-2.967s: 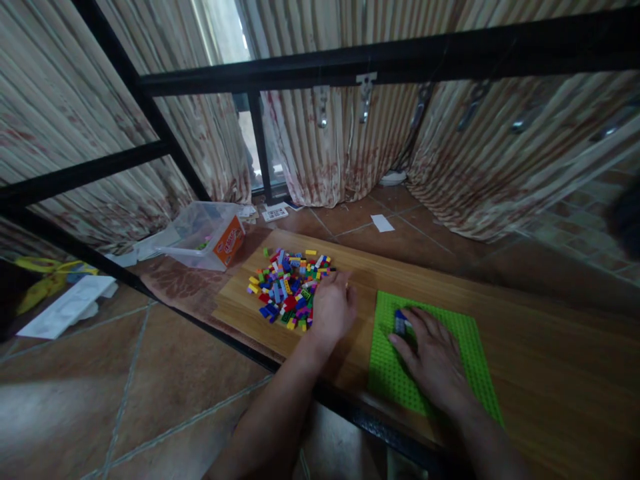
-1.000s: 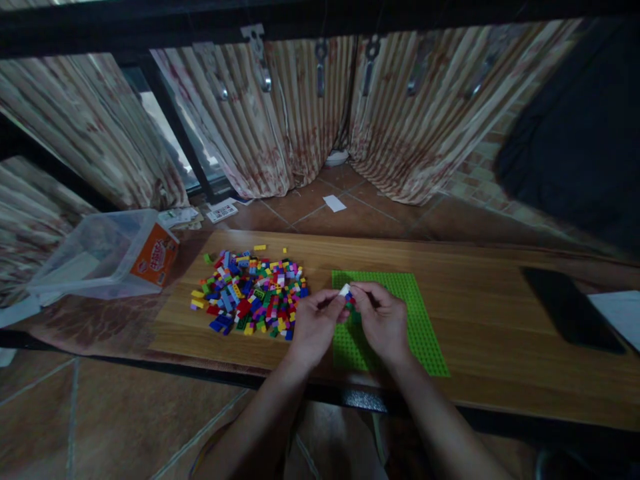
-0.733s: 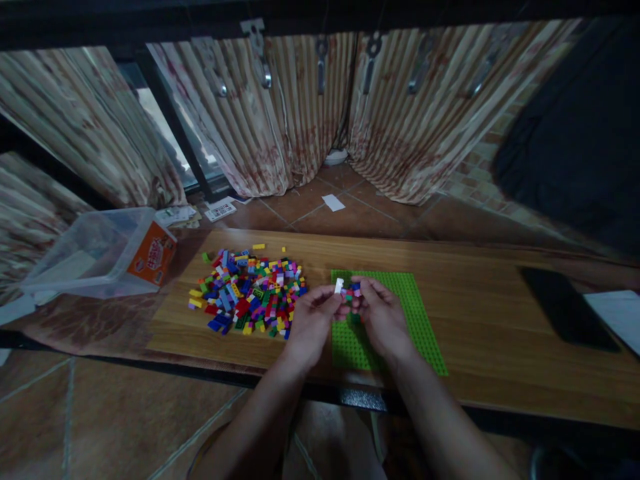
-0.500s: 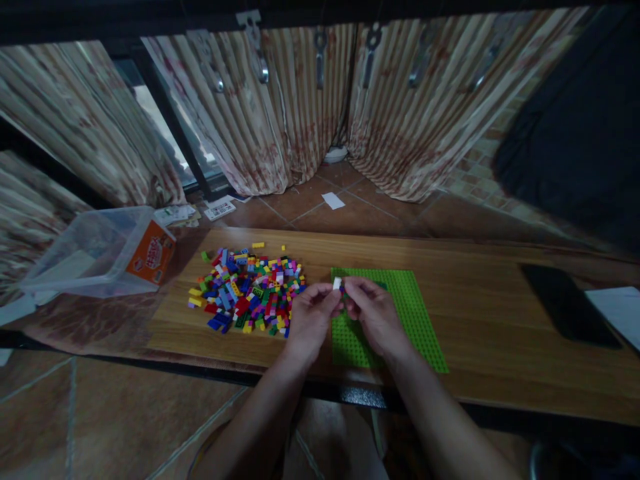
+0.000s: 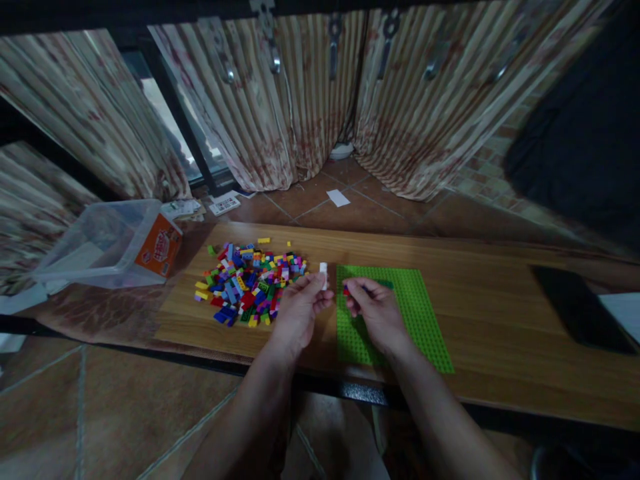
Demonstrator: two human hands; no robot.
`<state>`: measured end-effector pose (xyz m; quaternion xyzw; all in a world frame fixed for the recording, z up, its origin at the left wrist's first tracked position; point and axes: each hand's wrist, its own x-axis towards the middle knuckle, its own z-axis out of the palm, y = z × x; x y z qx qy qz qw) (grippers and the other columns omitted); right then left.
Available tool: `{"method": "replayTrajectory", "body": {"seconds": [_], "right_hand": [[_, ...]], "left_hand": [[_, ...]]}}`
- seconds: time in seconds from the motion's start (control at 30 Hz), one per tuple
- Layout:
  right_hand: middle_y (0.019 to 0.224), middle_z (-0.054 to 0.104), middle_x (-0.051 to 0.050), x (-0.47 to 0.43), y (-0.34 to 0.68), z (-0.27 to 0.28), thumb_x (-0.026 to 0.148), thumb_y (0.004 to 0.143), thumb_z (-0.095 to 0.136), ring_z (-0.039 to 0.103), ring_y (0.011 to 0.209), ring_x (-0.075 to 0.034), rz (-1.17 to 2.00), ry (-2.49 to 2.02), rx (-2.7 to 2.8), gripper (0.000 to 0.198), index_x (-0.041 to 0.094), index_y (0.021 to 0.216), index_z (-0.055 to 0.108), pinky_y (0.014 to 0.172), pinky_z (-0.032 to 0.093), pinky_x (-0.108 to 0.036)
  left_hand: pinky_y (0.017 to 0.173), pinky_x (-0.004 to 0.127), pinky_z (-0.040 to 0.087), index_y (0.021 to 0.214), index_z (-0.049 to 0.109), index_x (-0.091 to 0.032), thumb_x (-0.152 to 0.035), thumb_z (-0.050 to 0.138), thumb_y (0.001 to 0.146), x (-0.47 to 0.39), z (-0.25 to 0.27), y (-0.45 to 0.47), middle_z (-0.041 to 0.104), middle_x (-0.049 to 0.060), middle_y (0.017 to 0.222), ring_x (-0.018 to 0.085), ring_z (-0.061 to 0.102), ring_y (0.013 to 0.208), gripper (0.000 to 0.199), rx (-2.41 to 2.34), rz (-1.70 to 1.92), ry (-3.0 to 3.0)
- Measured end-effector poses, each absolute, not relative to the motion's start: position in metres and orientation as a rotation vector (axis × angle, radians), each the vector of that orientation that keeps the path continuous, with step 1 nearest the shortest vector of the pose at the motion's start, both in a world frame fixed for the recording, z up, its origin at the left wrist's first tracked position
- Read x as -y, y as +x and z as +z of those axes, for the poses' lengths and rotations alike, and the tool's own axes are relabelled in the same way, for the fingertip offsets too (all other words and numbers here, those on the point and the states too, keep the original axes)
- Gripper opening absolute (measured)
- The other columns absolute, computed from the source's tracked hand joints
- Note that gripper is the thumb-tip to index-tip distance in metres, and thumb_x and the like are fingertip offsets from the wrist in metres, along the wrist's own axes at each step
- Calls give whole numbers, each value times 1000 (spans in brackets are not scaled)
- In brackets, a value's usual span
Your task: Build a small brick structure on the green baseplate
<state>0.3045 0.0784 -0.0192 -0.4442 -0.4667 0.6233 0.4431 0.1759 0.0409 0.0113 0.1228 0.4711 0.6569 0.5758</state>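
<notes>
Striped, stained curtains hang behind a long wooden tabletop (image 5: 500, 313), where the person's two bare hands meet near the front edge.

Pinched between thumb and forefinger of the left hand (image 5: 299, 308) is a small white plastic brick (image 5: 323, 274); it stands upright above the fingertips, with its long axis running near to far. The right hand (image 5: 376, 313) is closed narrowly on a small cluster of joined red and blue bricks (image 5: 346, 290), most of it hidden by the fingers, so I cannot tell its shape. The two hands are apart, with a narrow gap between them. From the left hand, the red and blue cluster lies to the right and slightly nearer; the white brick sits just left of it and a little farther and higher.

Under the right hand lies a flat square green studded baseplate (image 5: 420, 313), its left edge running just below the gap between the hands. Left of the left hand, and close beside it, spreads a loose heap of small multicoloured plastic bricks (image 5: 250, 283). Farther left, off the wooden board, a clear plastic tub with an orange label (image 5: 115, 243) lies tilted. Well to the right, a dark flat phone-like slab (image 5: 580, 307) rests on the wood.
</notes>
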Motion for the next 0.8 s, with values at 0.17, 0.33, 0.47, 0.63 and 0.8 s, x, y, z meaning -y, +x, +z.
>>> {"method": "replayTrajectory", "body": {"seconds": [0.17, 0.33, 0.47, 0.63, 0.8], "right_hand": [[66, 64, 0, -72, 293, -32, 33, 84, 58, 60, 59, -15, 1301, -1194, 1635, 18, 20, 90, 68, 56, 46, -28], [93, 69, -7, -65, 276, -32, 18, 84, 52, 64, 85, -21, 955, -1204, 1955, 18, 19, 94, 67, 80, 50, -36], [111, 65, -11, -60, 265, -29, 15, 81, 54, 63, 98, -23, 946, -1179, 1980, 37, 18, 118, 60, 87, 51, -39], [129, 57, -12, -55, 261, -31, 12, 82, 52, 66, 81, -18, 1121, -1034, 1923, 59, 23, 139, 44, 83, 54, -39], [117, 62, -9, -58, 272, -24, 15, 86, 50, 64, 88, -19, 945, -1047, 1833, 40, 25, 124, 57, 82, 53, -37]], "left_hand": [[49, 16, 43, 76, 64, -13, -23, 82, 59, -42, 15, 151, 64, -2, 61, 7, 59, 53, 27, -1201, 1665, 261], [53, 17, 46, 82, 63, -13, -17, 79, 59, -40, 15, 142, 64, -3, 64, 7, 60, 56, 28, -1229, 1680, 245], [54, 16, 46, 83, 64, -14, -18, 80, 57, -40, 15, 139, 64, -3, 65, 7, 60, 57, 31, -1215, 1663, 264], [54, 15, 44, 85, 68, -14, -22, 83, 56, -40, 17, 139, 64, -4, 68, 4, 56, 55, 33, -1221, 1621, 338], [52, 18, 42, 87, 73, -15, -30, 80, 63, -38, 17, 144, 64, -2, 66, 7, 55, 54, 29, -1365, 1530, 539]]}}
